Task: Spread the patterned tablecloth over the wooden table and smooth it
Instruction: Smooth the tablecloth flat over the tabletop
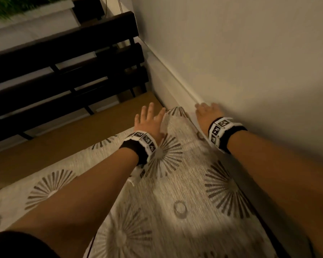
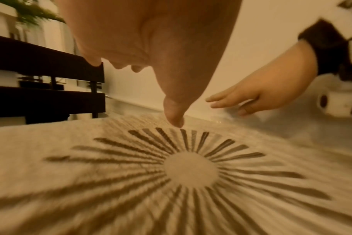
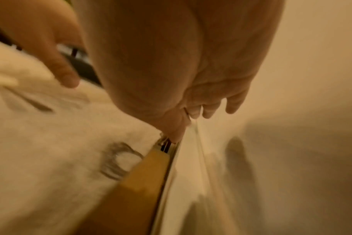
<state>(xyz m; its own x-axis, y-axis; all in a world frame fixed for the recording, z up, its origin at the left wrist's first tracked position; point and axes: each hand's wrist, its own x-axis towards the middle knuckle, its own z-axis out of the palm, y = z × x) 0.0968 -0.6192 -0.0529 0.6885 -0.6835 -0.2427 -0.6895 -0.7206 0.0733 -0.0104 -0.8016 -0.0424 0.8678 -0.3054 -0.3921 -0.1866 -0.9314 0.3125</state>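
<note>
The beige tablecloth (image 1: 175, 183) with dark sunburst prints lies on the wooden table (image 1: 73, 142), its far corner reaching towards the wall. My left hand (image 1: 150, 118) lies flat with spread fingers on the cloth near that far corner; in the left wrist view its thumb (image 2: 174, 117) touches the cloth (image 2: 191, 167). My right hand (image 1: 207, 110) is stretched out with straight fingers along the table's right edge against the wall. In the right wrist view its thumb (image 3: 176, 132) presses at the cloth's edge by the bare table edge (image 3: 147, 174). Neither hand holds anything.
A white wall (image 1: 241, 53) with a baseboard runs tight along the table's right side. Dark wooden slats (image 1: 63, 62) of a bench or chair back stand beyond the table's far edge. A strip of bare wood shows left of the cloth. Green plants (image 1: 17, 6) are at the top left.
</note>
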